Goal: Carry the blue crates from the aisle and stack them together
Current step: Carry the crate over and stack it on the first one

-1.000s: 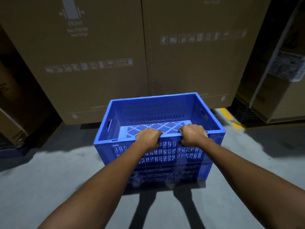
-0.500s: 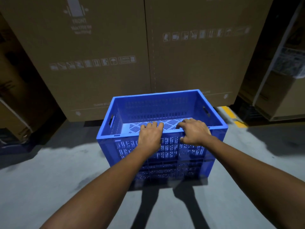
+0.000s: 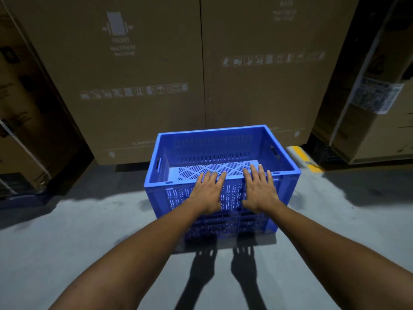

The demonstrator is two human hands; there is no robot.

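Observation:
A blue perforated crate (image 3: 214, 144) stands upright on the grey floor, close in front of tall cardboard boxes. A darker lower section shows under it, so it seems to sit on or in another blue crate (image 3: 225, 227). My left hand (image 3: 207, 191) hovers flat over the near rim, fingers spread, holding nothing. My right hand (image 3: 260, 189) is beside it, also flat with fingers apart, fingertips reaching over the near rim. Whether the palms touch the crate wall I cannot tell.
Two tall cardboard boxes (image 3: 138, 81) form a wall right behind the crate. More cartons stand at the left (image 3: 20, 121) and right (image 3: 375, 113). A yellow floor line (image 3: 306, 157) runs at the right. Grey floor (image 3: 78, 231) spreads left, right and toward me.
Both hands have let go of the crate's near rim and opened flat, fingers spread. The crate has stayed in place on the floor.

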